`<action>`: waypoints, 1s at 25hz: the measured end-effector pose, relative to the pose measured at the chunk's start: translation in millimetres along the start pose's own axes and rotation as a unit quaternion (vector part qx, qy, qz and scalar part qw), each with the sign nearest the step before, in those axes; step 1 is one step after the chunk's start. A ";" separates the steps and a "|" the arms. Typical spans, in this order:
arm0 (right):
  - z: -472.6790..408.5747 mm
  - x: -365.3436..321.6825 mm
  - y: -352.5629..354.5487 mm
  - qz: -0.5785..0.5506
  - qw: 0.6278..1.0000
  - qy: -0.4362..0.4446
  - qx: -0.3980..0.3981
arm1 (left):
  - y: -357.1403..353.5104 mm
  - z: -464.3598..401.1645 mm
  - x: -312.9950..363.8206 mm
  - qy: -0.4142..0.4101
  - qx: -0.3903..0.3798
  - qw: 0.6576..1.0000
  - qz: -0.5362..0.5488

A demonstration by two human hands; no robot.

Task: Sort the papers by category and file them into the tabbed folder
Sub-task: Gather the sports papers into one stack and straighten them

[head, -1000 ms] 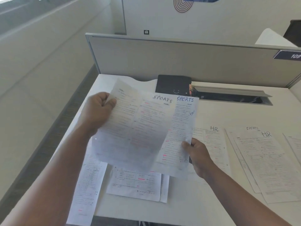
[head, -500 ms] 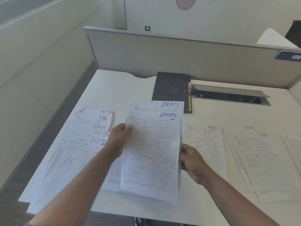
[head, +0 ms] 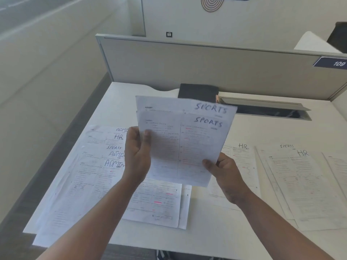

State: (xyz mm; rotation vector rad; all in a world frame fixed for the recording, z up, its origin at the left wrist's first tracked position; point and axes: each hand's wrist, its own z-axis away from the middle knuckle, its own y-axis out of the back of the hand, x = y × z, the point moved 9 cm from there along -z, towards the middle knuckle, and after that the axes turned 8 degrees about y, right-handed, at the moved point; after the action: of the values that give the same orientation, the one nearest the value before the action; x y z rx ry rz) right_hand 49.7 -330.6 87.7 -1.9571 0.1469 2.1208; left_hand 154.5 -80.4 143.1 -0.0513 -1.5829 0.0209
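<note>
Two printed sheets marked SPORTS are held up above the white desk, one stacked slightly lower than the other. My left hand grips their left edge with the thumb on the front. My right hand pinches the lower right corner. A dark tabbed folder lies flat at the back of the desk, partly hidden behind the sheets. To the left lies a fanned pile headed ADMIN, HR and SPORTS. Sheets marked HR and a pile with SPORTS and HR lie to the right.
A grey partition closes off the back of the desk. A cable tray with a raised lid sits right of the folder. The left pile overhangs the desk's front left corner. More sheets lie under my arms.
The two SPORTS sheets came together into one squared stack and rose higher and a little farther from me. My right hand shifted to the lower right corner.
</note>
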 end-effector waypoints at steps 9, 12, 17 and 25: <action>12.7 37.3 -7.6 0.088 0.995 -0.052 0.001 | -5.0 38.6 -51.2 0.103 -0.068 0.992 -0.029; 13.8 41.0 -11.2 0.094 0.994 -0.059 -0.016 | -2.2 40.2 -63.1 0.127 -0.056 0.989 -0.056; 17.3 50.3 -9.3 0.104 0.992 -0.067 -0.038 | -1.9 50.3 -82.5 0.165 -0.081 0.976 -0.116; 10.7 44.7 3.8 0.080 0.992 -0.077 -0.066 | 6.5 73.4 -90.7 0.235 -0.018 0.966 -0.105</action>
State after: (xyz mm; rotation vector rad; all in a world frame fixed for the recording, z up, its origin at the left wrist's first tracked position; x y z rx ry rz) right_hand 35.4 -326.5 44.0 -1.8987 0.1427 2.4337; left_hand 82.3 -76.7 51.2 0.0804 -1.1066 -0.1746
